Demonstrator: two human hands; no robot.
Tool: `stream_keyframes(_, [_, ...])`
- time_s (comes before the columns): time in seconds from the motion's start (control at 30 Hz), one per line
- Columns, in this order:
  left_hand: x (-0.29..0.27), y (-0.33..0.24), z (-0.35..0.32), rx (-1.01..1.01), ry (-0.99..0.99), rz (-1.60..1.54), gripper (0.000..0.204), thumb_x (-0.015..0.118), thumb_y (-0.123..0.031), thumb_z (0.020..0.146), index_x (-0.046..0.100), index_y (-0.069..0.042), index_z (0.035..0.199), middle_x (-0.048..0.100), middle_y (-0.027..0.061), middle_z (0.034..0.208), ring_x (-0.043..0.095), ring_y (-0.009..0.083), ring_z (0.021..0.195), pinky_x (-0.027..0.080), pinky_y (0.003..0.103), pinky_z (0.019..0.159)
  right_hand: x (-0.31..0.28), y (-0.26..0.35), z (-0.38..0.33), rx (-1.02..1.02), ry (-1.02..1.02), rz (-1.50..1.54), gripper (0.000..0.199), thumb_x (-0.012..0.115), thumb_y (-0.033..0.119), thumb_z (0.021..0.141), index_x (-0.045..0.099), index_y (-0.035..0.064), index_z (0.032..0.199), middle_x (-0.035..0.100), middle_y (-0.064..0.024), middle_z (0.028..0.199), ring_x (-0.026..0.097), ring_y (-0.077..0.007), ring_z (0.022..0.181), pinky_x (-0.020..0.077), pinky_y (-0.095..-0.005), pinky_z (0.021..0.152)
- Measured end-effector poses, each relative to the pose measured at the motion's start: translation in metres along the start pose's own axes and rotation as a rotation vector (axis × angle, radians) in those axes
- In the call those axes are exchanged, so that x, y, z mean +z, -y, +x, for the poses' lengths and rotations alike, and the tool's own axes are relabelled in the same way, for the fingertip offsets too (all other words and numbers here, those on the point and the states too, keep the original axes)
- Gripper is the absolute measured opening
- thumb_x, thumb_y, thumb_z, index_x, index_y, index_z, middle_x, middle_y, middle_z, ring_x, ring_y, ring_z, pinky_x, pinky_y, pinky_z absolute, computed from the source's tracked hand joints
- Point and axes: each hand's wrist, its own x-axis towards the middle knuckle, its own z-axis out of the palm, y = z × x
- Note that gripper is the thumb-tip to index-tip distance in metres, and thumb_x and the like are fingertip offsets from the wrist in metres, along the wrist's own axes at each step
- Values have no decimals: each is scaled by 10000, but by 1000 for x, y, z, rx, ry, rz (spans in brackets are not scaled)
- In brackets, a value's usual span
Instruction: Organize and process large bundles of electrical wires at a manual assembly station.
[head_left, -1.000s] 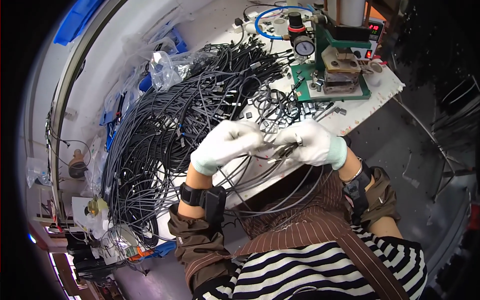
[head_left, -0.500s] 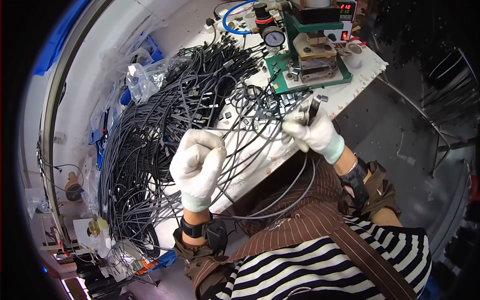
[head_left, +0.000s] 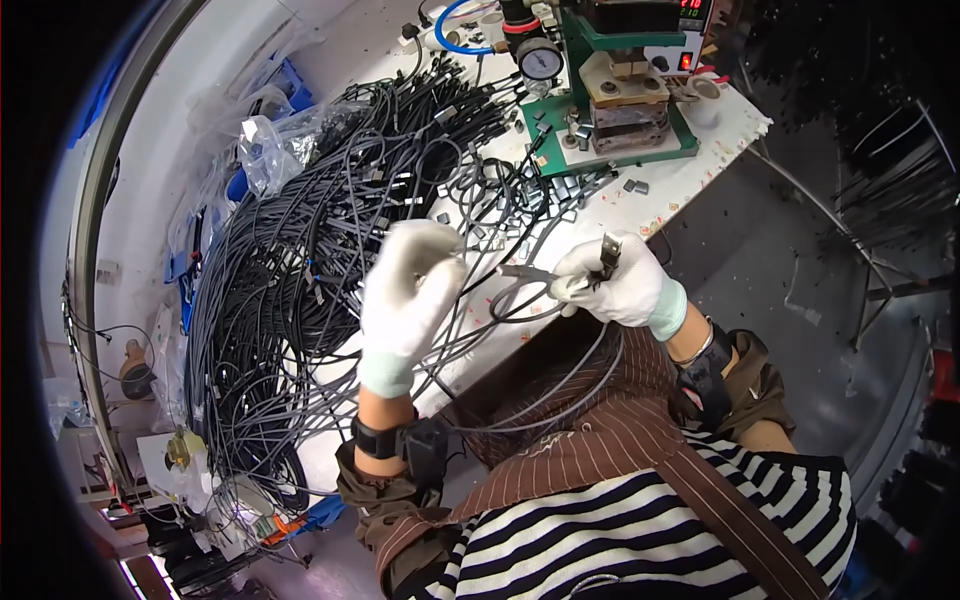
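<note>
My right hand [head_left: 622, 285], in a white glove, is closed on a grey cable. One of its dark connector ends [head_left: 528, 273] points left toward my other hand, and a metal-tipped dark piece [head_left: 609, 250] stands up between the fingers. A grey loop of cable [head_left: 595, 372] hangs below it over my apron. My left hand [head_left: 405, 305], gloved too, is raised at the near edge of the cable pile [head_left: 265, 265]. Motion smears its curled fingers, so whether they grip anything is unclear. Small metal connector shells [head_left: 568, 188] lie scattered beyond both hands.
A green-based press [head_left: 625, 120] stands at the back of the white table [head_left: 715, 150], beside a round pressure gauge [head_left: 540, 60] and a control box with a lit display [head_left: 688, 40]. Clear plastic bags [head_left: 268, 155] lie behind the pile on the left.
My left hand has risen slightly and moved right, its fist loosening. The right hand has turned and dropped a little, bringing a connector end into sight between the hands. The view has shifted slightly.
</note>
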Motion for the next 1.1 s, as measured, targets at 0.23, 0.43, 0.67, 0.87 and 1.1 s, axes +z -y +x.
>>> stream_keyframes(0.23, [23, 5, -6, 235, 451, 130, 204, 565, -165, 836, 626, 9, 751, 575, 77, 786, 545, 175, 676, 435, 285, 622, -2, 12, -3, 15, -230, -147, 184, 621, 145, 822, 612, -20, 738, 578, -49, 615, 450, -68, 385, 321, -208, 364])
stream_keyframes(0.43, [58, 20, -14, 118, 407, 304, 106, 621, -134, 797, 628, -33, 765, 589, 75, 787, 576, 243, 685, 461, 309, 620, -26, 18, -10, -106, -457, 98, 209, 592, 173, 840, 630, -15, 756, 593, -41, 626, 466, -67, 416, 340, -219, 385])
stream_keyframes(0.67, [44, 39, -42, 104, 209, 229, 109, 578, -75, 816, 626, 16, 781, 591, 89, 806, 570, 195, 685, 451, 271, 609, -59, 2, 16, -561, -720, -918, 98, 614, 72, 753, 624, -23, 779, 618, -83, 650, 576, -176, 530, 448, -289, 503])
stream_keyframes(0.87, [25, 43, -75, 33, 51, 259, 141, 520, -36, 832, 611, 48, 766, 596, 101, 828, 556, 161, 691, 438, 249, 607, -67, 7, 29, -472, -731, -1230, 199, 648, 123, 642, 646, 83, 837, 613, -136, 704, 600, -327, 679, 484, -394, 614])
stream_keyframes(1.1, [16, 52, -111, -66, -281, 332, 157, 492, -23, 834, 603, 41, 743, 595, 97, 808, 533, 140, 683, 421, 244, 607, -67, 12, 39, -444, -774, -1301, 178, 631, 77, 676, 645, 38, 848, 607, -164, 718, 600, -330, 666, 469, -362, 590])
